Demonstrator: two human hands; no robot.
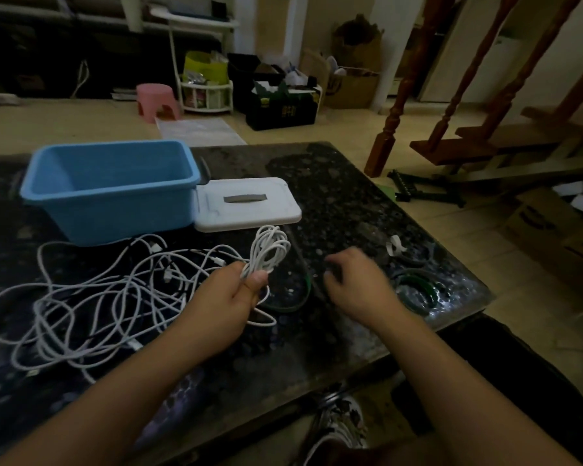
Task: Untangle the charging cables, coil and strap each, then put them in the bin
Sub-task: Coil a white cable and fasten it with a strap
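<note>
My left hand (231, 294) grips a coiled white cable (270, 251) whose loops stand up above my fist. To its left a tangle of white cables (91, 297) sprawls over the dark table (344, 196). The empty blue bin (111, 190) stands behind the tangle at the back left. My right hand (357, 280), fingers curled downward, hovers over or touches the table by a dark green strap (297, 306). A white strap (395, 246) lies to the right, beyond that hand, with more green straps (421, 287) near the table's right corner.
The bin's white lid (249, 203) lies flat beside the bin. The table's right edge drops to the floor, where a wooden stair (485, 142), cardboard boxes (552, 230) and a black rack (424, 193) sit. My shoe (340, 422) shows below the front edge.
</note>
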